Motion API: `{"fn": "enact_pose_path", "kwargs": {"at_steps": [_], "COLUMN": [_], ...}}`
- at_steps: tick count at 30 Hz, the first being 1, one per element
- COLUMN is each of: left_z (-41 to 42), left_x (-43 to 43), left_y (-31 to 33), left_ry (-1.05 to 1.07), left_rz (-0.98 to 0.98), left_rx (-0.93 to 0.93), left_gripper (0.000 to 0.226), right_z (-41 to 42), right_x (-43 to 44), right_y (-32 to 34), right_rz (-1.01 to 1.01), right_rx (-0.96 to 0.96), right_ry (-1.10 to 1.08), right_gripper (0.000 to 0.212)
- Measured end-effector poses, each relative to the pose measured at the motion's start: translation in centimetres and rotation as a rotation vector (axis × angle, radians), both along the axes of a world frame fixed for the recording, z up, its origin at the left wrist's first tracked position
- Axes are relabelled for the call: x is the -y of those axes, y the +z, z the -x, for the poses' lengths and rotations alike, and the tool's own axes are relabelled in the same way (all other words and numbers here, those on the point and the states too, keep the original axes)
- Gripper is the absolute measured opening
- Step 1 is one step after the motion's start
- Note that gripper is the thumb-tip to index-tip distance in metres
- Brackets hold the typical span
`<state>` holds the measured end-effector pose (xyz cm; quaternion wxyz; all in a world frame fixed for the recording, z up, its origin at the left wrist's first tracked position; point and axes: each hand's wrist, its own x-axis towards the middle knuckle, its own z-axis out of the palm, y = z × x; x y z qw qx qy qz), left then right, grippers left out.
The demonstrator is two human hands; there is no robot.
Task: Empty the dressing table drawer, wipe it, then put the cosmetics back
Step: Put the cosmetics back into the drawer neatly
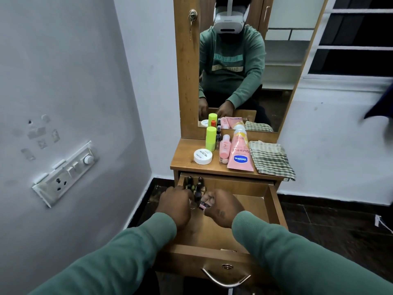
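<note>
Both hands are reaching into the open drawer [251, 188] of a dressing table. The left hand [176, 206] is curling its fingers w/ something small I cannot tell, next to dark little bottles [196, 187] standing in the drawer's back-left corner. The right hand [223, 208] is pinching a small pink item [204, 205], fingers narrow. On the surface [185, 160] above: a white jar [203, 156], green bottle [211, 138], pink tube [240, 153] & a checked cloth [271, 159].

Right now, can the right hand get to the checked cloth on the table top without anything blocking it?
Probably yes. The checked cloth lies alone at the right end of the top, and the right hand, though holding a small pink item, has open space above the drawer.
</note>
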<state>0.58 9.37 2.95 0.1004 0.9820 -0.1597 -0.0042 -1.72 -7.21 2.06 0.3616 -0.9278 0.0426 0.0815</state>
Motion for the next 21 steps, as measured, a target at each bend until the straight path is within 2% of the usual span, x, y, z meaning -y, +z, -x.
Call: {"fn": "enact_pose_path", "kwargs": {"at_steps": [4, 7, 13, 16, 18, 21], "left_z": [0.37, 0.74, 0.58, 0.26, 0.14, 0.00], "left_x": [-0.18, -0.40, -0.78, -0.83, -0.64, -0.55], "left_y": [0.09, 0.22, 0.40, 0.28, 0.23, -0.03], "left_ry": [0.115, 0.108, 0.075, 0.076, 0.070, 0.046], "left_rz": [0.373, 0.421, 0.437, 0.457, 0.434, 0.280], "left_rx": [-0.092, -0.135, -0.135, -0.133, -0.115, -0.021], "left_gripper": [0.015, 0.010, 0.027, 0.041, 0.032, 0.022], "right_z": [-0.37, -0.43, -0.36, -0.38, -0.53, -0.51], "right_x": [-0.02, -0.16, -0.05, -0.25, -0.41, -0.83], "right_y": [-0.26, -0.35, 0.45, 0.58, 0.48, 0.27], "right_rz": [-0.085, -0.156, -0.299, -0.220, -0.062, 0.107], "right_rx": [-0.075, -0.091, -0.025, 0.025, 0.078, 0.107], "right_ry": [-0.015, 0.003, 0.048, 0.074, 0.102, 0.111], "right_gripper": [0.023, 0.027, 0.029, 0.032, 0.034, 0.034]}}
